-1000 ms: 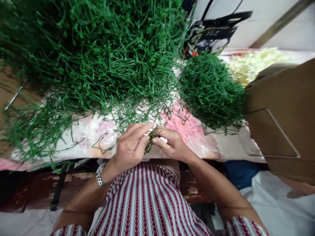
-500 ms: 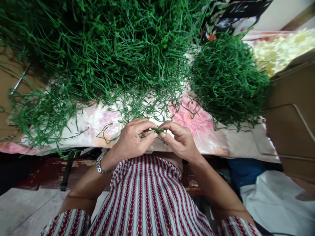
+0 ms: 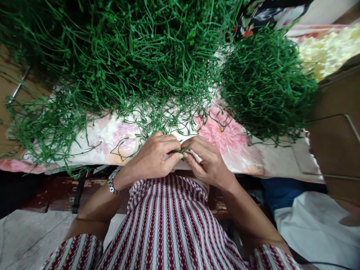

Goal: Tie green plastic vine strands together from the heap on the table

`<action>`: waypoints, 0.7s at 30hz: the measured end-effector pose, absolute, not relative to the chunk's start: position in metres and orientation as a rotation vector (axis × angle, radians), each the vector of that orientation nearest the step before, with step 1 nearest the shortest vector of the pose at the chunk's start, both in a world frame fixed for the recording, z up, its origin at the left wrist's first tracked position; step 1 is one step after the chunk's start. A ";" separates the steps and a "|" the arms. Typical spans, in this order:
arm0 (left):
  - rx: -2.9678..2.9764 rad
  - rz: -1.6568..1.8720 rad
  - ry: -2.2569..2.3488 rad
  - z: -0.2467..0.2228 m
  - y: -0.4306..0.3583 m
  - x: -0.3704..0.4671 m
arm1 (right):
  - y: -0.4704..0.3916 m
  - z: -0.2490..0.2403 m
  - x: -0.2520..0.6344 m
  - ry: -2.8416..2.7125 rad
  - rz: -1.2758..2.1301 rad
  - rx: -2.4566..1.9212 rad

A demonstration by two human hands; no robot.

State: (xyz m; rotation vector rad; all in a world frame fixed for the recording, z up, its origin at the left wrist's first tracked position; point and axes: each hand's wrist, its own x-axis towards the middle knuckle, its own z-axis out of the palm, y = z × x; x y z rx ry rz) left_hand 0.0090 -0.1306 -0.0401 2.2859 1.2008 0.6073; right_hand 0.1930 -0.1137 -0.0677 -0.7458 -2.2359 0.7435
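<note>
Head view: the left hand [image 3: 156, 155] and the right hand [image 3: 209, 161] meet just above the near edge of the table, in front of the wearer's striped garment [image 3: 171, 225]. Between them is a small piece of green stems [image 3: 182, 150]. The left grip is closed on it, thumb against fingers; the right grip pinches it too, with thumb and fingertip close beside the left thumb. A metal-banded watch [image 3: 111, 182] circles the left wrist.

A floral cloth [image 3: 253, 159] covers the table, a large pink flower printed on it just beyond the right hand. Beyond both hands spreads a large green heap [image 3: 126, 52] of thin, tangled stems, its loose strands reaching close to the fingers. To its right sits a smaller green mound [image 3: 267, 82], rounded and dense. More loose strands [image 3: 53, 131] lie at the left, some hanging over the table edge. A thin metal rod [image 3: 19, 86] rests by brown cardboard [image 3: 9, 123] at far left.

At the right stands a brown box [image 3: 337, 153], with a yellow pile [image 3: 329, 48] behind it and a dark floral bag [image 3: 267, 17] behind the smaller mound. White fabric [image 3: 315, 225] shows below the box.
</note>
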 end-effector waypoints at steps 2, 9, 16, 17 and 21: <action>2.313 0.555 1.109 -0.039 -0.130 0.007 | -0.113 -0.065 0.195 -2.321 0.706 -0.680; 2.424 0.292 0.788 -0.037 -0.126 -0.003 | -0.102 -0.065 0.200 -2.568 0.811 -0.322; 2.488 0.023 0.640 -0.041 -0.120 -0.003 | -0.097 -0.061 0.197 -2.915 0.814 -0.216; 2.489 0.001 0.613 -0.041 -0.120 -0.003 | -0.096 -0.059 0.198 -2.966 0.816 -0.204; 2.425 0.132 0.585 -0.037 -0.115 -0.008 | -0.089 -0.050 0.208 -2.964 0.830 -0.308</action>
